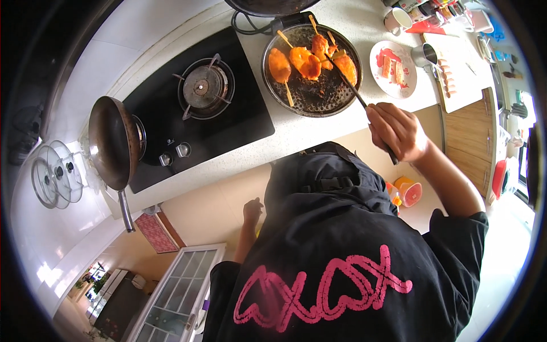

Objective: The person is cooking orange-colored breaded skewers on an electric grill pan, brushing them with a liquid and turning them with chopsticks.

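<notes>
My right hand [395, 128] is shut on dark chopsticks [351, 88]. Their tips reach into a round electric griddle [301, 100] and meet the orange-coated food on its right side. Several flattened orange pieces lie in it on flat bamboo skewers, among them an oval piece [280, 65] at the left, a wider browned piece [304, 61] in the middle and another piece [345, 68] at the right. Dark residue marks the griddle's dimpled surface. Low beside my body hangs my left hand [253, 209], its fingers curled around nothing visible.
Left of the griddle is a black gas hob [239, 111] with a wok [112, 143] on one burner. A patterned plate [393, 92] with two food pieces stands to the right. Beyond it are a metal cup [423, 54] and a cutting board [463, 92] bearing several sausages [446, 79].
</notes>
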Motion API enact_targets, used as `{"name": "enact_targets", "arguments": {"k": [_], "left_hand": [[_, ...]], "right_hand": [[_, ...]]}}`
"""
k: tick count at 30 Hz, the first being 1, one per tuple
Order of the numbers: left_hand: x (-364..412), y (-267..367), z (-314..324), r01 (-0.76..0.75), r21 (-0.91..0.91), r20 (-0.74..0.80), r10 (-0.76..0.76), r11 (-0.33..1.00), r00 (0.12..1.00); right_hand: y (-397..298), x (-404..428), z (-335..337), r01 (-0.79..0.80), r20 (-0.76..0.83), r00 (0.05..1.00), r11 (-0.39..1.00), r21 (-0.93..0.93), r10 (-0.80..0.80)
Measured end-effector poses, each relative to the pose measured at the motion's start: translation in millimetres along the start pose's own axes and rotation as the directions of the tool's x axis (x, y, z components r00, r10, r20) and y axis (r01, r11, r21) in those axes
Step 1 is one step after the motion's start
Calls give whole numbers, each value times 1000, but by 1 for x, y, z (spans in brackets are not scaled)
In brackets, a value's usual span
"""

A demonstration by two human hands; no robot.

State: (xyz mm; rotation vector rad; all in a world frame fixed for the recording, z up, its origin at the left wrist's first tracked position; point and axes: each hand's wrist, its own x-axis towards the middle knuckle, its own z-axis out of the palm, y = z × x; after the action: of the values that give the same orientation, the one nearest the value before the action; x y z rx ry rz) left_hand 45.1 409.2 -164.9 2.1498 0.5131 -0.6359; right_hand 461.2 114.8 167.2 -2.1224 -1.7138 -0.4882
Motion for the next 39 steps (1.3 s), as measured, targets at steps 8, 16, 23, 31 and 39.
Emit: {"name": "enact_targets", "arguments": {"k": [8,16,23,31,39], "left_hand": [[0,18,1,89,-3,-40,-89,996,995],[-14,18,15,165,-197,-117,-190,966,975],[-22,38,8,283,-281,-68,-313,917,947],[-22,58,5,368,-204,-22,-380,907,925],[-23,39,22,99,155,-72,-89,983,993]], "right_hand": [[47,32,1,82,17,997,987,-136,-81],[76,9,57,-128,-22,991,992,12,128],[88,-15,64,-505,-97,848,850,150,521],[80,35,75,-671,131,372,168,722,919],[83,52,132,-706,107,307,150,692,946]]}}
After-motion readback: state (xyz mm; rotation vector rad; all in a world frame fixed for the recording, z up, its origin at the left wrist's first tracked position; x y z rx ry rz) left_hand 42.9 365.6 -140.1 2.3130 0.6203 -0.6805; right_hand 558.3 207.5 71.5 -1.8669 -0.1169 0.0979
